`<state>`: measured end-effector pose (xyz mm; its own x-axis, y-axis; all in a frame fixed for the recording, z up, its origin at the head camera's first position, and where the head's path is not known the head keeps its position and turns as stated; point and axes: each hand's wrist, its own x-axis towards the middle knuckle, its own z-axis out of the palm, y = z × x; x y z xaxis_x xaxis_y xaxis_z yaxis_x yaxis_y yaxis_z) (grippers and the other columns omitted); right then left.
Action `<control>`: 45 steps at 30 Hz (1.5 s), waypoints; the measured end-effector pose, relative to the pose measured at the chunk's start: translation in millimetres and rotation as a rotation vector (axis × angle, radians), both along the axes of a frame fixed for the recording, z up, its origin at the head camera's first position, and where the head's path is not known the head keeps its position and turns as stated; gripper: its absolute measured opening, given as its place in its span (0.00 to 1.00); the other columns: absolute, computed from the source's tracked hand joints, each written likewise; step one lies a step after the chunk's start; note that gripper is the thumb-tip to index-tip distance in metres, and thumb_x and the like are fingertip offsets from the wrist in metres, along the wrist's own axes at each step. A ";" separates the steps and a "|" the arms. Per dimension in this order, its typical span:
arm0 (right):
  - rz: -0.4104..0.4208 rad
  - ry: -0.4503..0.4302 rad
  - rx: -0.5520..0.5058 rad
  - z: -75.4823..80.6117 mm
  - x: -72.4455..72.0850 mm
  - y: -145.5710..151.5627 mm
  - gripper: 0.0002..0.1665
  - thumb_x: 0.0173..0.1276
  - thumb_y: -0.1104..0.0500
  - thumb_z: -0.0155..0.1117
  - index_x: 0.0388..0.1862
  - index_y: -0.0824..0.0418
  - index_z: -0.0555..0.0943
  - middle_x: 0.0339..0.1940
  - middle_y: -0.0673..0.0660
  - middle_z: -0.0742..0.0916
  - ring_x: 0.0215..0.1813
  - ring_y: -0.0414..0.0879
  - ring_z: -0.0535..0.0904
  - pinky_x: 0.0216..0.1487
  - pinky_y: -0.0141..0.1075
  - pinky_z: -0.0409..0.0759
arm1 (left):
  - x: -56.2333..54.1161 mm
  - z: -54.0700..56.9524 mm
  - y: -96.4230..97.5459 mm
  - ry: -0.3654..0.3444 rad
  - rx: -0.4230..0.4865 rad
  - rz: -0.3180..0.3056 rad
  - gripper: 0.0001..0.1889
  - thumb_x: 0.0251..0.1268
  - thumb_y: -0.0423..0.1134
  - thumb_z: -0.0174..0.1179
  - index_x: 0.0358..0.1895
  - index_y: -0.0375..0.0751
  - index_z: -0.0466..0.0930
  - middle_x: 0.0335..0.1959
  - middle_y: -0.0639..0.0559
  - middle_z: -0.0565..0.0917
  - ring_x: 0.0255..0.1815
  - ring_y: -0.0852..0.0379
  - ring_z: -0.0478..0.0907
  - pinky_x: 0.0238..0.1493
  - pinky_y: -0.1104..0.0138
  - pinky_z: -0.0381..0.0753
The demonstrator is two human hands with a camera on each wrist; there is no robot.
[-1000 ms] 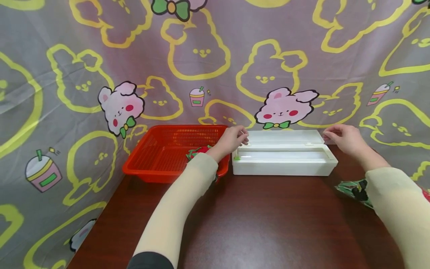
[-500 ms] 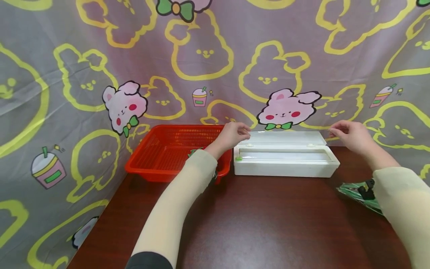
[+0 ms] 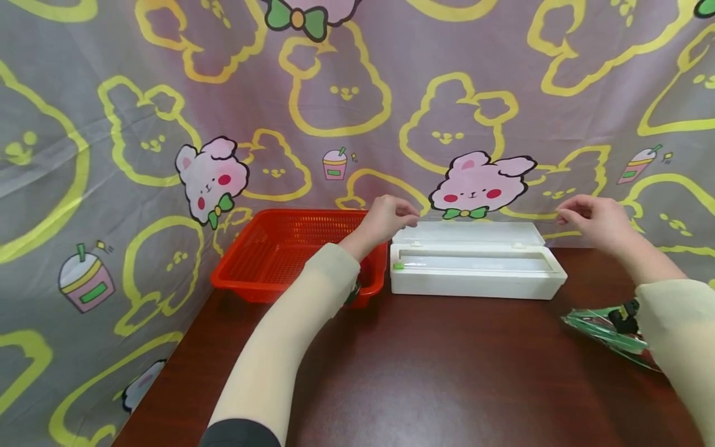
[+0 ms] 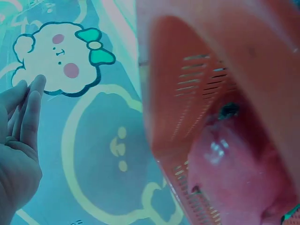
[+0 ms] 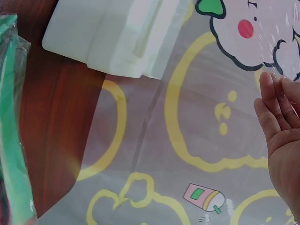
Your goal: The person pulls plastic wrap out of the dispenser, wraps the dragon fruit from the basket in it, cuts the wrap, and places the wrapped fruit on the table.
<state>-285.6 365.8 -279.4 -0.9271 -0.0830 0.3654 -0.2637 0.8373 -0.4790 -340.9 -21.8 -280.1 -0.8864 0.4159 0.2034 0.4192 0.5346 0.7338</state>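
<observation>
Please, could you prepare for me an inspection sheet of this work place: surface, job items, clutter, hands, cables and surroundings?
Surface: dark brown table, shiny in the middle.
Job's things: white box near the back, its lid open; clear film, mostly hard to see.
Clutter: red basket left of the box, with a glossy reddish item inside; green-edged wrapped bundle at right, partly hidden by the right sleeve.
Hands: left hand near the box's left end, appears to pinch the film; right hand beyond its right end, pinches the film.
Cables: nothing seen.
Surroundings: grey cloth with cartoon animals and cups, behind and at left.
</observation>
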 end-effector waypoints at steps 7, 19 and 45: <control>-0.013 0.020 0.030 8.4 8.9 0.7 0.14 0.73 0.58 0.59 0.44 0.70 0.80 0.33 0.64 0.86 0.28 0.24 0.70 0.26 0.22 0.68 | 4.2 13.1 -0.3 0.028 -0.023 -0.026 0.08 0.65 0.37 0.64 0.44 0.42 0.86 0.34 0.55 0.86 0.38 0.61 0.82 0.44 0.72 0.80; -0.058 0.063 0.028 22.6 18.9 5.7 0.15 0.73 0.57 0.58 0.45 0.70 0.80 0.33 0.65 0.87 0.28 0.20 0.67 0.27 0.22 0.65 | 6.2 30.0 3.2 -0.010 0.055 -0.073 0.08 0.66 0.38 0.64 0.45 0.42 0.86 0.38 0.53 0.86 0.41 0.57 0.84 0.45 0.74 0.79; -0.094 0.099 -0.065 65.8 12.8 3.7 0.20 0.74 0.54 0.56 0.49 0.73 0.79 0.23 0.33 0.81 0.27 0.17 0.70 0.26 0.20 0.66 | 11.1 75.4 -1.6 0.053 0.155 0.038 0.07 0.60 0.41 0.69 0.39 0.44 0.88 0.30 0.55 0.87 0.33 0.62 0.83 0.40 0.68 0.81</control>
<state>-272.8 369.5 -213.6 -0.8887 0.0293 0.4576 -0.2344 0.8287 -0.5083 -329.8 -23.4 -204.7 -0.8874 0.3420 0.3091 0.4408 0.4329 0.7863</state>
